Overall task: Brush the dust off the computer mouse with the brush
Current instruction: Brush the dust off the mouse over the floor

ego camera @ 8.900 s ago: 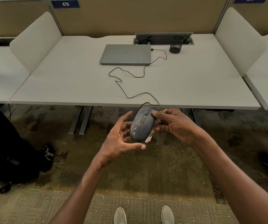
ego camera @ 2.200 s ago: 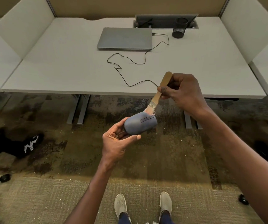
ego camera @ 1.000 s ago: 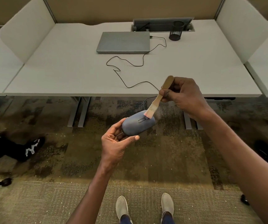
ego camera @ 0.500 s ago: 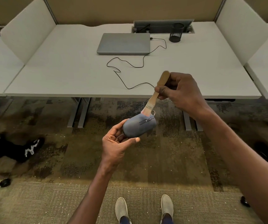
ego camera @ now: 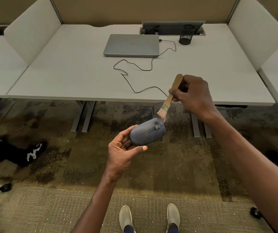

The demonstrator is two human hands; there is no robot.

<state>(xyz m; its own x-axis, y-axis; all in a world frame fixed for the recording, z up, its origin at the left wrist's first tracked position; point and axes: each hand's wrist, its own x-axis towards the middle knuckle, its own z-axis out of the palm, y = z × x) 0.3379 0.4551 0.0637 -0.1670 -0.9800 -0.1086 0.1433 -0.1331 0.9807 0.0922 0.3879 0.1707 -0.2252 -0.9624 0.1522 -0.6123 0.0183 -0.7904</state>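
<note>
Only one view to go on, the head cam looking down. The computer mouse (ego camera: 147,132) is being held out in the air in front of the desk (ego camera: 77,78), over the carpet, not resting on anything. It's being cradled by the left hand (ego camera: 124,151), with the fingers curled under the back end and the thumb laid along the near side, so the top and the scroll wheel are being left exposed. The brush (ego camera: 169,98) is being pinched by its wooden handle in the right hand (ego camera: 192,94), fingers wrapped round it, and it's being angled down to the left. The bristles are being pressed against the far front edge of the mouse, right where the cable (ego camera: 134,78) is coming out and trailing back up onto the desk toward the closed laptop (ego camera: 131,45). A mesh pen cup (ego camera: 186,34) is sitting near the laptop.

As for progress, brushing is clearly being done, so probably mid-task. Only the front tip is being touched here; the body, sides and underside would presumably still need a pass. How much dust is actually left can't be made out at this sharpness.
</note>
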